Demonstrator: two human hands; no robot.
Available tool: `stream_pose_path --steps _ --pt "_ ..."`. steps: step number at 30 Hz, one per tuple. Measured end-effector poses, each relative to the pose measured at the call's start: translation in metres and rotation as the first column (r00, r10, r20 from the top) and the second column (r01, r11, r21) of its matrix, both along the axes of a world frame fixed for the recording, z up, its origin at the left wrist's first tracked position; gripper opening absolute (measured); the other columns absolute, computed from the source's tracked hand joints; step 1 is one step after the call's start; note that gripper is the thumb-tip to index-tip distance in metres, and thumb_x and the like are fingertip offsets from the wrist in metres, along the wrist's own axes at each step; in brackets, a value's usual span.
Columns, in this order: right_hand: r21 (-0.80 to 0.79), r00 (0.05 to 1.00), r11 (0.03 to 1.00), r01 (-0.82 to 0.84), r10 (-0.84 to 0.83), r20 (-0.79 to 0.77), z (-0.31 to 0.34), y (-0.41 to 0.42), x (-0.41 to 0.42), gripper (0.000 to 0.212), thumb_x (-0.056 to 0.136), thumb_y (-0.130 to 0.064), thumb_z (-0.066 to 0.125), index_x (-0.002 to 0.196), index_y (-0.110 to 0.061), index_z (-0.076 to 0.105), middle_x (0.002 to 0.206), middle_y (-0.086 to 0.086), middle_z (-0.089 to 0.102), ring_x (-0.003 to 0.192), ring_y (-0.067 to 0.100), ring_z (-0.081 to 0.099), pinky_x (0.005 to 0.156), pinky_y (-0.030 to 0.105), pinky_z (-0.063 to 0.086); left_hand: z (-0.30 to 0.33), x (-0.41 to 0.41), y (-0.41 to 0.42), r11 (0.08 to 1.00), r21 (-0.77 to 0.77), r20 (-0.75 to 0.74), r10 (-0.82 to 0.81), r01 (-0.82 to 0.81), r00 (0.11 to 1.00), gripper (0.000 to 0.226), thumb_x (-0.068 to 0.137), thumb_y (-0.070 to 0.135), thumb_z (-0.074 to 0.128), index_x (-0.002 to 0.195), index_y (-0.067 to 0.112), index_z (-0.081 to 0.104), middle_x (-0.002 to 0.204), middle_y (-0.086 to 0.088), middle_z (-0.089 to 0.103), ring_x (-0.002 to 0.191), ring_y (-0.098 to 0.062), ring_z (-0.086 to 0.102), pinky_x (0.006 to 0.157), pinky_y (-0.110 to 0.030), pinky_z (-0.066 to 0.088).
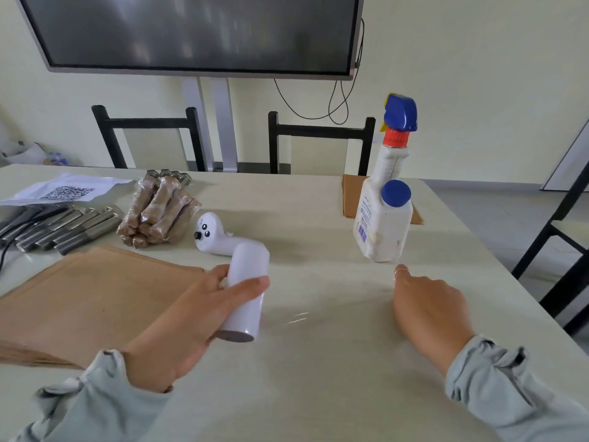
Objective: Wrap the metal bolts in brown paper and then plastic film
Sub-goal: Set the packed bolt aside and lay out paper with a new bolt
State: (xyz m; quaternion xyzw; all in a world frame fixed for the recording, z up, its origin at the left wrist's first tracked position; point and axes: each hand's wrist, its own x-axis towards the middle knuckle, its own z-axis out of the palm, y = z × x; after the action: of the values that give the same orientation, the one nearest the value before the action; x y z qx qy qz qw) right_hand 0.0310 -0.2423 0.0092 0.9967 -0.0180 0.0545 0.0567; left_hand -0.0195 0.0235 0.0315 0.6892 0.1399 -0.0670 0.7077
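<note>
My left hand (178, 327) grips a white roll of plastic film (245, 291) just above the table, right of a stack of brown paper sheets (89, 298). A clear sheet of film (325, 314) stretches from the roll across the tabletop to my right hand (427, 311), which presses its far edge down with curled fingers. Several bare metal bolts (60, 231) lie in a row at the far left. Behind the paper sits a pile of wrapped bolts (159, 212) in brown paper and film.
A white spray bottle with a blue trigger (387, 199) stands at the right on a brown cardboard piece (350, 199). A white handheld controller (213, 237) lies mid-table. A QR-code sheet (67, 191) lies far left. Black chairs (318, 138) and a monitor stand behind the table (318, 393).
</note>
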Motion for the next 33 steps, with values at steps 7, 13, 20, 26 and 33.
stream_pose_path --steps 7,13,20,26,33 --pt "-0.088 1.000 0.996 -0.003 0.003 0.003 -0.004 -0.002 -0.005 0.051 0.092 -0.007 0.030 0.141 -0.014 0.022 0.105 0.001 0.053 0.092 0.019 0.062 0.052 0.026 0.027 -0.002 0.011 0.005 0.840 0.541 0.042 -0.074 0.039 0.996 0.054 0.058 0.057 0.055 0.084 0.010 0.062 0.077 -0.004 0.064 0.065 -0.016 0.057 0.060 -0.027 0.039" --pt "-0.052 0.999 0.999 0.016 -0.014 0.037 -0.002 -0.003 -0.009 0.054 0.090 -0.006 0.031 0.139 -0.023 0.017 0.081 -0.001 0.025 0.050 0.012 0.033 0.042 0.025 0.018 -0.016 0.021 0.019 0.767 0.641 0.068 -0.090 0.026 0.994 0.041 0.076 0.053 0.060 0.096 0.018 0.062 0.085 0.005 0.063 0.070 -0.009 0.056 0.061 -0.025 0.038" --pt "0.068 0.999 0.997 -0.048 0.047 0.028 -0.001 -0.005 -0.007 0.052 0.086 -0.002 0.029 0.130 -0.030 0.026 0.090 -0.001 0.020 0.057 0.010 0.034 0.044 0.024 0.024 -0.019 0.017 0.026 0.600 0.798 0.233 -0.216 -0.059 0.948 0.043 0.088 0.037 0.049 0.125 0.056 0.040 0.109 0.015 0.043 0.098 -0.006 0.050 0.079 -0.020 0.035" --pt "0.070 0.998 0.996 -0.059 0.058 0.010 -0.003 -0.010 -0.005 0.040 0.087 -0.006 0.028 0.120 -0.028 0.031 0.091 -0.001 0.023 0.076 0.017 0.042 0.063 0.027 0.036 -0.013 0.018 0.022 0.373 0.926 0.246 -0.506 -0.047 0.827 0.030 0.091 0.035 0.041 0.113 0.049 0.056 0.129 0.038 0.033 0.115 0.015 0.030 0.093 -0.005 0.024" --pt "0.206 0.999 0.978 -0.036 0.031 0.025 -0.013 -0.025 0.003 0.017 0.097 -0.024 0.022 0.099 -0.037 0.033 0.096 -0.004 0.026 0.090 0.017 0.026 0.079 0.030 0.024 -0.017 0.004 0.069 0.735 0.673 0.251 -0.327 0.079 0.911 0.033 0.076 0.033 0.069 0.104 0.048 0.057 0.120 0.041 0.047 0.117 0.004 0.049 0.097 -0.016 0.040"
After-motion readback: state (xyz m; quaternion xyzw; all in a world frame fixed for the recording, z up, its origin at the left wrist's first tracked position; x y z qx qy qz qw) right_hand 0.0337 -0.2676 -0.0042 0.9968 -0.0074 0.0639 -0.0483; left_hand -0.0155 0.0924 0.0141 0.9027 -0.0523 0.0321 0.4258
